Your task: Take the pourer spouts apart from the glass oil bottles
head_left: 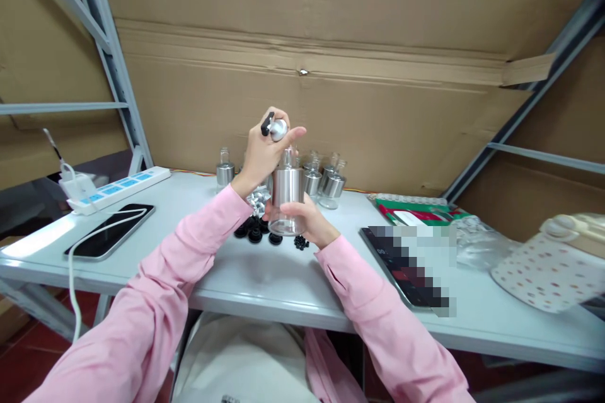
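A clear glass bottle with a shiny silver metal sleeve (289, 186) is held upright above the pale grey table (265, 289), its lower half inside the curled fingers of the right hand (309, 217), closed on it from the right. Just above its narrow neck, the left hand (262, 154) has bent fingers closed around a small silver-and-black cylindrical piece (278, 130), thumb pointing right; whether they also touch the neck is hard to tell. Similar silver-sleeved glass bottles (335, 186) stand at the far side.

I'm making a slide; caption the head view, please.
Left hand with a silver-and-black piece near the neck of a metal-sleeved glass bottle in the right hand.
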Demonstrator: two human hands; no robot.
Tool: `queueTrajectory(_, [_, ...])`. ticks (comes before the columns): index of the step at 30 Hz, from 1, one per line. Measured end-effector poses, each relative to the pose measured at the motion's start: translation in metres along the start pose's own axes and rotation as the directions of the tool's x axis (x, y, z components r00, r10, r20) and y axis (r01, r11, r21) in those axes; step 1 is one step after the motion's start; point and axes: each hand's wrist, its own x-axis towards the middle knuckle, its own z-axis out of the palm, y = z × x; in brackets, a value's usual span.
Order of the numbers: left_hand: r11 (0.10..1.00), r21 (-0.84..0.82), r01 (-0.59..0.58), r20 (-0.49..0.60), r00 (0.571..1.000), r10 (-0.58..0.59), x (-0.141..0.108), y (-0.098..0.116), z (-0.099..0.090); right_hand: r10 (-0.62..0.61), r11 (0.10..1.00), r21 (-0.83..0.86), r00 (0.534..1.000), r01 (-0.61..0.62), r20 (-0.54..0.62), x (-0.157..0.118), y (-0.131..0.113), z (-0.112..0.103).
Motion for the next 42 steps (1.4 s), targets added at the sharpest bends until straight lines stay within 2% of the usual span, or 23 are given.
queueTrajectory(5, [0.996,0.052,0.072,0.217,0.973,-0.081,0.009,0.012,-0.027,-0.057,0.995,-0.083,0.995,0.050,-0.080,0.001,0.000,0.008])
queueTrajectory(10, [0.981,0.184,0.061,0.332,0.936,-0.120,0.012,0.032,-0.053,-0.027,0.993,-0.114,0.998,0.020,-0.055,0.003,0.006,0.014])
queueTrajectory(13, [0.955,0.295,-0.016,0.432,0.894,-0.119,0.010,0.041,-0.059,-0.004,0.995,-0.103,0.999,0.000,-0.036,0.003,0.006,0.013])
queueTrajectory(16, [0.922,0.372,-0.108,0.472,0.877,-0.088,0.010,0.047,-0.062,0.028,0.997,-0.071,1.000,-0.027,0.013,0.003,0.003,0.010])
queueTrajectory(19, [0.900,0.417,-0.126,0.441,0.894,-0.080,0.013,0.052,-0.074,-0.032,0.998,-0.052,0.999,0.032,0.003,0.004,-0.003,0.007])
queueTrajectory(21, [0.890,0.429,-0.157,0.376,0.927,-0.018,0.016,0.055,-0.088,-0.088,0.995,-0.054,0.995,0.086,-0.045,0.006,-0.006,0.003])
queueTrajectory(24, [0.834,0.513,-0.205,0.296,0.954,0.053,0.022,0.053,-0.113,-0.087,0.995,-0.059,0.992,0.082,-0.087,0.008,-0.009,-0.006])
queueTrajectory(28, [0.708,0.670,-0.222,0.298,0.954,0.017,0.034,0.036,-0.145,-0.088,0.994,-0.068,0.990,0.081,-0.112,0.009,-0.011,-0.018])
queueTrajectory(31, [0.625,0.743,-0.238,0.311,0.950,-0.008,0.043,0.018,-0.163,-0.105,0.988,-0.127,0.984,0.086,-0.146,0.010,-0.013,-0.023])
queueTrajectory(34, [0.520,0.842,-0.143,0.237,0.964,-0.117,0.048,0.003,-0.168,-0.110,0.985,-0.155,0.978,0.083,-0.177,0.010,-0.014,-0.025])
queueTrajectory(37, [0.424,0.905,-0.042,0.167,0.950,-0.263,0.049,-0.009,-0.164,-0.097,0.992,-0.095,0.979,0.081,-0.180,0.010,-0.014,-0.026])
queueTrajectory(39, [0.401,0.916,-0.026,0.172,0.927,-0.333,0.048,-0.016,-0.161,-0.086,0.996,-0.050,0.984,0.080,-0.155,0.009,-0.014,-0.027])
queueTrajectory(42, [0.384,0.923,-0.016,0.174,0.909,-0.379,0.048,-0.029,-0.160,-0.079,0.997,-0.013,0.991,0.078,-0.109,0.009,-0.013,-0.028])
